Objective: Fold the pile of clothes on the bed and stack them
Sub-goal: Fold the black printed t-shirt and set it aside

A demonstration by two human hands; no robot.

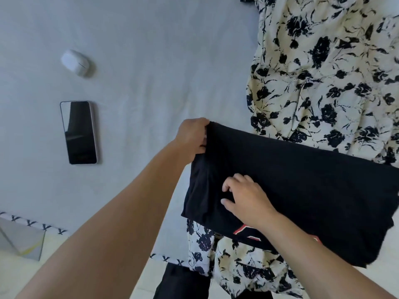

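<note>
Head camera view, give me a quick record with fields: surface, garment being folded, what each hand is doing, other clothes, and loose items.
surface: pale grey bed sheet
garment being folded: black T-shirt with red print, lying partly on the floral garment
left hand: grips the T-shirt's far left corner
right hand: fingers curled on the T-shirt's folded left side
other clothes: cream fabric with black floral print, spread out unfolded
loose items: dark-screened smartphone; white earbud case

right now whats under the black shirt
The floral garment lies under the black shirt, showing beyond its far edge and below its near edge. The covered middle, and anything else beneath it, cannot be seen.
</note>
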